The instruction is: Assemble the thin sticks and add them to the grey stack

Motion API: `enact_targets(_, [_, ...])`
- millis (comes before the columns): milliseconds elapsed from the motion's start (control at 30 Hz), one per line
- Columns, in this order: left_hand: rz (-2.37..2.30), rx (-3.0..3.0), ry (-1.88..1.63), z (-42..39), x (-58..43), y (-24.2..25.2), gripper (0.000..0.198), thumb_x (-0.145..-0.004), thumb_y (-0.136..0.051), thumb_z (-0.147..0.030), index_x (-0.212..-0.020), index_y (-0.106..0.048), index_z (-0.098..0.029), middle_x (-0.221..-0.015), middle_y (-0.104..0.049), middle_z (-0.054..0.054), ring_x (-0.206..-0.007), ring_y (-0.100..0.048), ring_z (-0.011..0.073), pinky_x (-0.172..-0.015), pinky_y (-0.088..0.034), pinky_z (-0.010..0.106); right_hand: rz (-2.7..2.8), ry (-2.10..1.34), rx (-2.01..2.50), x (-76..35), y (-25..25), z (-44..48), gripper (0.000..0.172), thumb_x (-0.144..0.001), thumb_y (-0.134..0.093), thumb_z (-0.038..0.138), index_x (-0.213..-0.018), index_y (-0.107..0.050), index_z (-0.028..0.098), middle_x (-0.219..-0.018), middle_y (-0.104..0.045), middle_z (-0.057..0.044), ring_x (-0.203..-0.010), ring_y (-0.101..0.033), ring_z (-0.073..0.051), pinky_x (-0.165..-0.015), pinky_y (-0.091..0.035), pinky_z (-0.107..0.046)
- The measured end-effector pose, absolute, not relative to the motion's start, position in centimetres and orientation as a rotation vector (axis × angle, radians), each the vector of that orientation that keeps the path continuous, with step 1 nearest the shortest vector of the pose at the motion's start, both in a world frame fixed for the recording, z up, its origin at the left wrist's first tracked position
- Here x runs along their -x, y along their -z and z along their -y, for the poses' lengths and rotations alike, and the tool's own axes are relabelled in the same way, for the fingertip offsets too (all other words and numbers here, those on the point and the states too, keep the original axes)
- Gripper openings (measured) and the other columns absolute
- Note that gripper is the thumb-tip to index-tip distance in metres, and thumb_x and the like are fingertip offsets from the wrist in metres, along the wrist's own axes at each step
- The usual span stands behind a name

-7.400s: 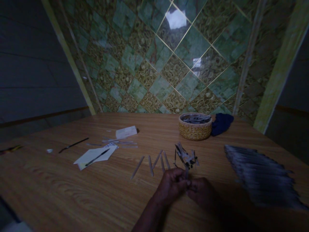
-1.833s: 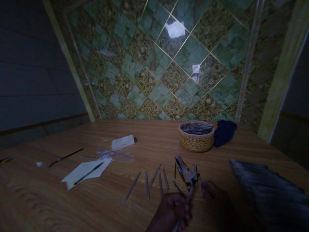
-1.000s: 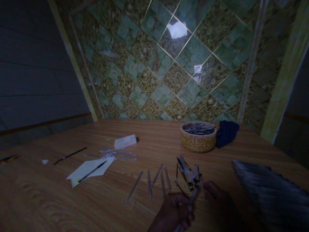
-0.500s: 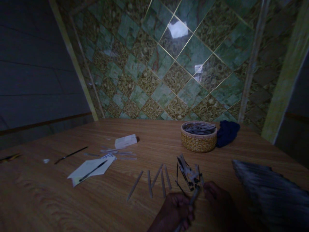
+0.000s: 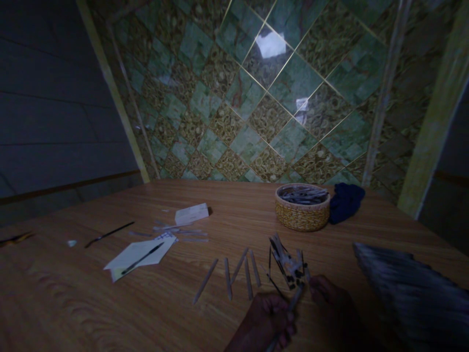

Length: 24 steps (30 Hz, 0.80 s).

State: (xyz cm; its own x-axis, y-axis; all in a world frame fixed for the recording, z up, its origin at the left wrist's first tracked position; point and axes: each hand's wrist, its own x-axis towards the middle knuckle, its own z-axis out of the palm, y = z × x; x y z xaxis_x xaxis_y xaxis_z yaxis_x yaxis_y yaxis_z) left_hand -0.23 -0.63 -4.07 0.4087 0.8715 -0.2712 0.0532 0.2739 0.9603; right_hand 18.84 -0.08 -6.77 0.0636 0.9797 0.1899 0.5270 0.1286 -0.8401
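Observation:
My left hand (image 5: 266,322) is closed round a thin pale pen tube (image 5: 293,298) that slants up to the right. My right hand (image 5: 330,303) sits just right of it with fingers curled near the tube's upper end; the dim light hides what those fingers pinch. Just beyond both hands lies a small heap of dark pen parts (image 5: 287,264) on the wooden table (image 5: 73,303). Several pale pen tubes (image 5: 234,274) lie fanned out to the left of the heap.
A woven basket (image 5: 302,215) filled with pen parts stands at the back, with a dark blue cloth (image 5: 346,200) beside it. A large grey stack of pens (image 5: 414,288) lies on the right. White paper with a pen (image 5: 139,252), a small white box (image 5: 190,213) and a dark stick (image 5: 110,233) lie left.
My hands have dropped lower in view and moved apart since the earliest frame, when they met at the tube. Over the last second they have barely shifted.

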Motion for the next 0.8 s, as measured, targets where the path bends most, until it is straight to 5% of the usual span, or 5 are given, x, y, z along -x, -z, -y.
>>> enact_targets(333, [-1.023, -1.148, -0.712, 0.8, 0.1, 3.8, 0.029, -0.059, -0.070, -0.035, -0.070, -0.055, -0.014, -0.053, -0.063, 0.001, -0.033, -0.046, 0.0055, -0.032, -0.030, 0.015, 1.627, -0.677, 1.519, -19.0, 6.5, 0.1, 0.026, -0.079, -0.035, 0.041, -0.074, -0.054, 0.024, -0.070, -0.065, -0.001, -0.067, -0.062, -0.018, -0.061, -0.043, -0.025])
enact_targets(800, [-1.049, -1.166, -0.682, 0.6, 0.0, 4.1, 0.040, -0.052, -0.074, -0.046, -0.067, -0.055, -0.014, -0.052, -0.062, 0.001, -0.034, -0.047, 0.0070, -0.034, -0.032, 0.018, 1.584, -0.631, 1.482, -19.0, 6.9, 0.1, 0.024, -0.079, -0.038, 0.037, -0.073, -0.057, 0.024, -0.068, -0.065, 0.000, -0.064, -0.061, -0.017, -0.060, -0.044, -0.024])
